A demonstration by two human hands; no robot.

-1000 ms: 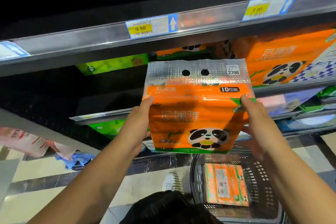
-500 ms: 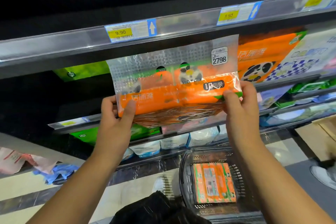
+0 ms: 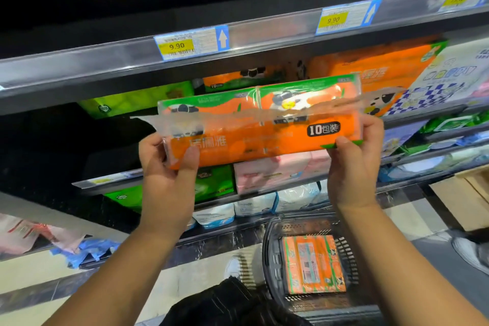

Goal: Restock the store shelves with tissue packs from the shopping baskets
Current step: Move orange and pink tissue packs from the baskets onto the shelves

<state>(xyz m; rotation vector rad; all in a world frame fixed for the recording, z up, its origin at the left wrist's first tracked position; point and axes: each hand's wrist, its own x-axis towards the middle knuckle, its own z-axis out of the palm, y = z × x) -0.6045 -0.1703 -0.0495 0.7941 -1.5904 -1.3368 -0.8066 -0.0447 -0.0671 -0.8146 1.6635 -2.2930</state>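
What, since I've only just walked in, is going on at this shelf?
A person holds an orange tissue pack by its ends, left hand on one end, right hand on the other, level with the shelf gap below the 9.90 price tags. More orange packs sit behind it. A second pack lies in the black basket.

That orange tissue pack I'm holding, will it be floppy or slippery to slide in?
Likely light: left hand and right hand hold the pack by its ends alone. Its glossy film may slip, and the loose clear flap looks floppy.
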